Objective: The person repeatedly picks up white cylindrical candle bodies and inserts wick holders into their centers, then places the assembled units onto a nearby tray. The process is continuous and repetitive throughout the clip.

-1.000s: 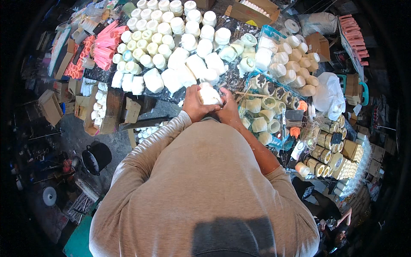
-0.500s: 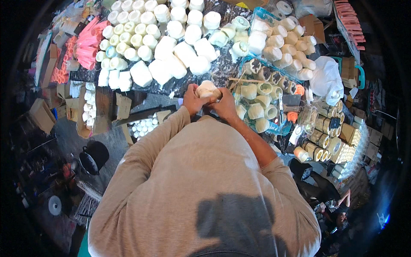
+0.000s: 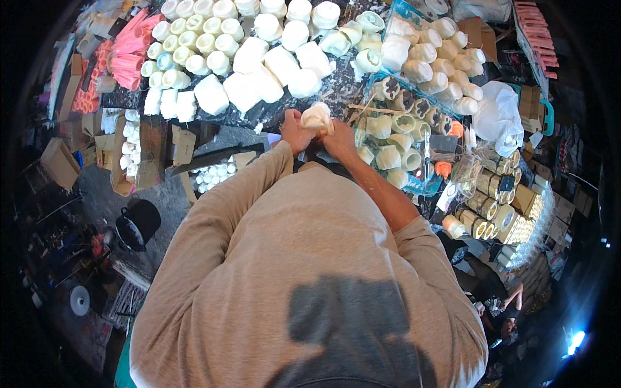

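Note:
Both hands meet at the near edge of the work table (image 3: 259,121), holding a small cream candle piece (image 3: 315,116) that looks like wax. My left hand (image 3: 296,132) grips it from the left, its thumb and fingers closed. From the right, my right hand (image 3: 340,139) is closed on the lower right side of the same piece. The undersides of the fingers are hidden. Beyond the hands lie big white wax blocks (image 3: 265,90) and rows of smaller pale wax cups (image 3: 206,44).
At right, a blue crate (image 3: 424,187) holds hollow cream cups, with another pile of candles (image 3: 446,58) behind it. A white plastic bag (image 3: 498,119) sits farther right. Left are pink pieces (image 3: 126,64), an open cardboard box (image 3: 129,174) and a black bucket (image 3: 139,223). Another person (image 3: 501,310) is at lower right.
The candle piece has been tilted and raised a little between my hands. My right fingers have shifted lower on its right side.

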The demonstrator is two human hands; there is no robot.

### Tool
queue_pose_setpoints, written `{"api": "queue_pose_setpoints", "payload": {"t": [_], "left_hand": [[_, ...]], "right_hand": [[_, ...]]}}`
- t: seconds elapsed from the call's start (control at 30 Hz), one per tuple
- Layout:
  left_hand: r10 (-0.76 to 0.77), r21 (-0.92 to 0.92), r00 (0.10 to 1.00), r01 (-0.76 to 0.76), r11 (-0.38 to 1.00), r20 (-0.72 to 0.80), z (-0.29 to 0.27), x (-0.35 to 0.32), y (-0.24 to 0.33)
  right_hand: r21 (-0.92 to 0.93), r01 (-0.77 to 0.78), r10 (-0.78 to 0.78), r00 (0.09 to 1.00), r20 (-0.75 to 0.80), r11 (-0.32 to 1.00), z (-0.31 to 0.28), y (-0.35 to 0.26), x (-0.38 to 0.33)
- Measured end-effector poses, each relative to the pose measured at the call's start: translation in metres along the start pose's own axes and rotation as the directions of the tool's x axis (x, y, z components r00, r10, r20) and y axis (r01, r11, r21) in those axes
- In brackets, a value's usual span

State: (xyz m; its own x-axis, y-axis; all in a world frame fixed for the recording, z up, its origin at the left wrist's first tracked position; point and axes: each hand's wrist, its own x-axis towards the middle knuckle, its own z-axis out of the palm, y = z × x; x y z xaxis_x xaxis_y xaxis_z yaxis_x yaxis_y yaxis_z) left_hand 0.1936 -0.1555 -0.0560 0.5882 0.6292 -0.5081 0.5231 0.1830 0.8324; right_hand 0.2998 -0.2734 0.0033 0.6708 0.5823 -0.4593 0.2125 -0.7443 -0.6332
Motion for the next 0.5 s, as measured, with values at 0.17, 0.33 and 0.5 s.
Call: {"api": "queue_pose_setpoints", "payload": {"t": [0.17, 0.33, 0.5], "left_hand": [[0.224, 0.267, 0.963, -0.256, 0.929, 0.148, -0.012, -0.012, 0.026], [0.249, 0.5, 0.95, -0.31, 0.809, 0.187, -0.024, -0.023, 0.053], [0.043, 0.286, 0.987, -0.086, 0.954, 0.153, -0.024, -0.027, 0.063]], "right_hand": [[-0.007, 0.038, -0.038, 0.999, 0.028, 0.999, -0.005, 0.002, 0.0], [0.081, 0.065, -0.076, 0.986, 0.15, 0.995, -0.018, 0.011, -0.005], [0.256, -0.058, 0.011, 0.983, 0.182, 0.965, -0.007, 0.023, -0.003]]}}
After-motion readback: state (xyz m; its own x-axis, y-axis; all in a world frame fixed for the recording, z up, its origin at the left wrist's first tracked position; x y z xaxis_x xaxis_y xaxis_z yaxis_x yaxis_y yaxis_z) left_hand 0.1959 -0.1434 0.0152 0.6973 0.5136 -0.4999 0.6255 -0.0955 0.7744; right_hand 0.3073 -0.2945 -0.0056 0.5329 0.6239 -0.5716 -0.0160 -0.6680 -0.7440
